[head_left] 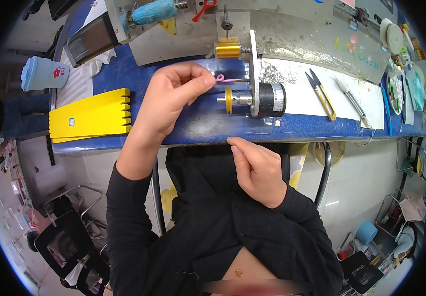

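Note:
My left hand (pixel 179 96) is raised over the blue table, thumb and forefinger pinched. Its fingertips meet the looped end of a thin pink rod (pixel 231 80), which runs to an upright metal plate (pixel 254 69). Whatever is between those fingertips is too small to make out. Below the rod, a yellow grooved wheel (pixel 229 100) sits on the shaft of a black cylindrical motor (pixel 272 99). Above it is a spool of golden thread (pixel 227 50). My right hand (pixel 260 170) is closed at the table's front edge, thumb against forefinger; I cannot see what it pinches.
Yellow notched boards (pixel 90 116) lie at the left, near a light blue cup (pixel 45 74). On white paper at the right are thread snips (pixel 323 96) with yellow handles and white-handled tweezers (pixel 352 101). A blue yarn roll (pixel 154 12) and grey machine body (pixel 301 34) stand behind.

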`<state>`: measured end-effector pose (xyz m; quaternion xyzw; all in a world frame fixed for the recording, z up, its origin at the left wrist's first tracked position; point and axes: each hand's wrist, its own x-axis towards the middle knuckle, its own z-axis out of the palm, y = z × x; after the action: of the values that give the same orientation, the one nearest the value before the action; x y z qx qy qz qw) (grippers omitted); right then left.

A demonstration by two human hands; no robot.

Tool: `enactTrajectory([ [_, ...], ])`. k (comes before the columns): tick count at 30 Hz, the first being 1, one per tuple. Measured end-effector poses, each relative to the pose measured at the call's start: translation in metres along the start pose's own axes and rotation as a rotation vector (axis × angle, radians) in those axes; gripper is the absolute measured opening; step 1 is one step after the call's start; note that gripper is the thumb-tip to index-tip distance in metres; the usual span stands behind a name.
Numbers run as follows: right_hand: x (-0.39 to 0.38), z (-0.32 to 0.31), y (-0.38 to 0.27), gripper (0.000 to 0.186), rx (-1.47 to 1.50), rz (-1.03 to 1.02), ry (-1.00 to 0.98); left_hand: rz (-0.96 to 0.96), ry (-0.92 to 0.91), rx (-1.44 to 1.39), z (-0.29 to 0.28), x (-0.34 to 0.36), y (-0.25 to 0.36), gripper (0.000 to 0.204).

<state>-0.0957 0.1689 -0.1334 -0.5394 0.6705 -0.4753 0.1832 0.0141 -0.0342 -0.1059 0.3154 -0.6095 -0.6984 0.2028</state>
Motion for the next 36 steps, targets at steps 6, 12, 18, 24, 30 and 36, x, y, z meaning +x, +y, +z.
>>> enactTrajectory([
  [6,-0.001,0.0,0.0,0.014,0.042,-0.021,0.007,0.081,0.19,0.315,0.007,0.001,-0.003,0.023],
  [12,-0.013,-0.007,0.01,0.016,0.026,-0.146,-0.057,0.105,0.264,0.249,0.013,0.009,-0.001,0.031],
  [18,-0.031,-0.014,0.031,0.018,-0.001,-0.164,-0.082,-0.054,0.2,-0.097,0.027,-0.033,-0.006,0.034],
  [24,-0.036,-0.014,0.033,0.024,-0.027,-0.255,-0.213,-0.128,0.091,-0.323,0.061,-0.067,-0.024,0.037],
  [30,-0.027,-0.017,0.03,0.026,-0.071,-0.339,-0.237,0.439,0.454,0.745,0.073,-0.062,-0.038,0.029],
  [36,-0.027,-0.022,0.034,0.03,-0.102,-0.331,-0.225,0.42,0.386,1.028,0.072,-0.061,-0.039,0.038],
])
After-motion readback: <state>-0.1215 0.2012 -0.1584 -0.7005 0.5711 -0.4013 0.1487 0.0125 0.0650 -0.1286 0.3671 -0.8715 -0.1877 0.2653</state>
